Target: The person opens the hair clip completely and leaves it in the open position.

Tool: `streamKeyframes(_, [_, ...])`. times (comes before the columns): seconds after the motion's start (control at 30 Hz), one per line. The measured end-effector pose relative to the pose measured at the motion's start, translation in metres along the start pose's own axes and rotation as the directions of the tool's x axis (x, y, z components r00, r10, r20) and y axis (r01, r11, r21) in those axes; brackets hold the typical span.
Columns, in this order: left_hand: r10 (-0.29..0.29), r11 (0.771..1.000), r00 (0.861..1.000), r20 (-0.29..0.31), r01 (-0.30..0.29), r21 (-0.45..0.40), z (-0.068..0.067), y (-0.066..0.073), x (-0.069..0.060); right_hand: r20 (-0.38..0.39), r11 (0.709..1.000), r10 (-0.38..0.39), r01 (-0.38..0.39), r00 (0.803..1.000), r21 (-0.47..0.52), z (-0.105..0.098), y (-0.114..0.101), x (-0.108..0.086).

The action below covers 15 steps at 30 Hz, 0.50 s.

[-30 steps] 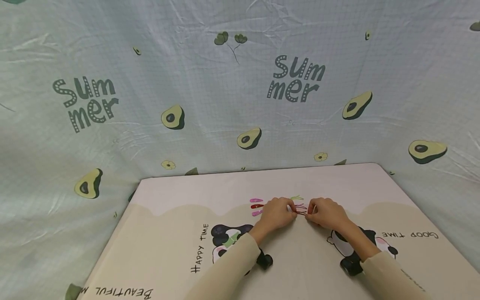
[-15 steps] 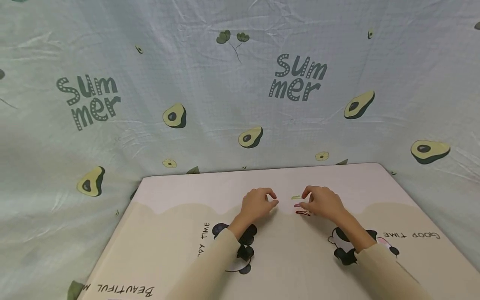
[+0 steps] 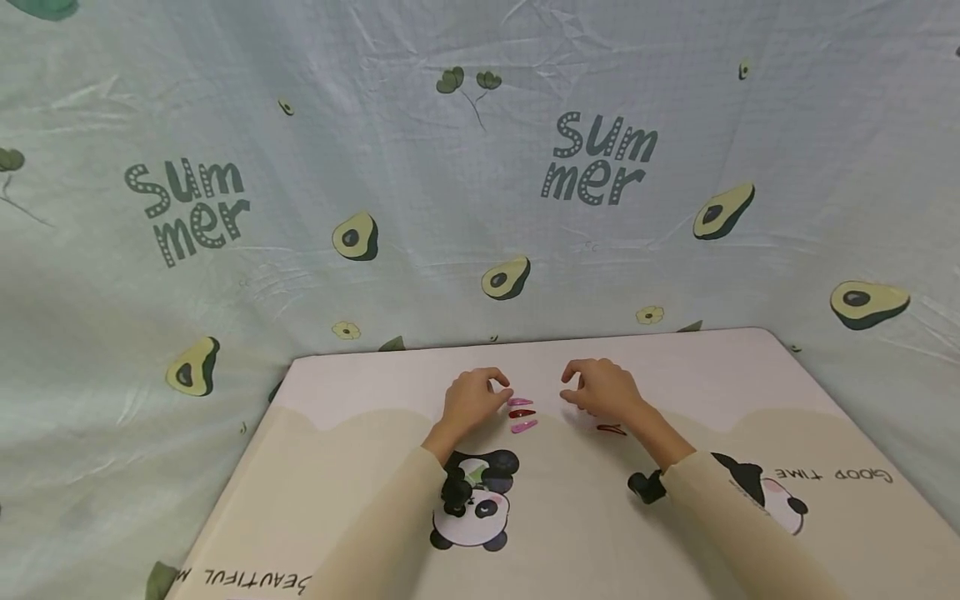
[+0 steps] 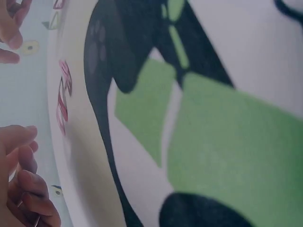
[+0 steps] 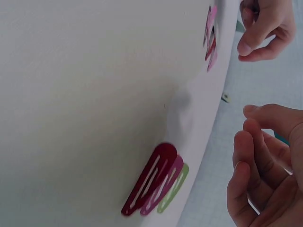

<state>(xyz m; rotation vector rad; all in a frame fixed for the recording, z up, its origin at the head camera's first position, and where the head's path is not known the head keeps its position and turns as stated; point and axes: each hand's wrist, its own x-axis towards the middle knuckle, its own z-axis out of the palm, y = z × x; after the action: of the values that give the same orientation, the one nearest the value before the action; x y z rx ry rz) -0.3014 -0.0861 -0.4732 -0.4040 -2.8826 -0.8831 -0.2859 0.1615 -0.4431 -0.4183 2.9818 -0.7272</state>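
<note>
Placement is looking to us like the step in hand, and we are taking the red clip (image 3: 522,413) on the table (image 3: 570,533) as our landmark. One far pink clip (image 3: 521,402) is lying just beyond it and one near pink clip (image 3: 525,426) just on its near side. Away to its right, a dark red clip (image 5: 150,178), a magenta clip (image 5: 164,188) and a green clip (image 5: 173,189) are lying side by side; we are seeing all three in the right wrist view only, and we are not managing to tell whether they touch. The next move, we are judging, is calling either for lowering a fingertip to straighten a clip or for drawing both arms back. The left hand (image 3: 474,402) is hovering left of the red clip and a little beyond it, its thumb and forefinger bending toward each other with a gap between. The right hand (image 3: 606,389) is hovering right of the red clip and beyond it, its thumb and forefinger apart, its other fingers loosely curling. Neither, as far as we are seeing, is holding anything.
</note>
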Motion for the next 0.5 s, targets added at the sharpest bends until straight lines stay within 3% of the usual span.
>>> streamKeyframes(0.3, [-0.025, 1.000, 0.998, 0.059, 0.025, 0.003, 0.001, -0.008, -0.001, 0.036, 0.999, 0.011, -0.012, 0.999, 0.040, 0.025, -0.011, 0.018])
streamKeyframes(0.5, [0.005, 1.000, 0.997, 0.081, -0.007, 0.024, 0.001, -0.007, -0.002, 0.048, 0.999, 0.019, -0.021, 0.999, 0.042, 0.040, -0.013, 0.026])
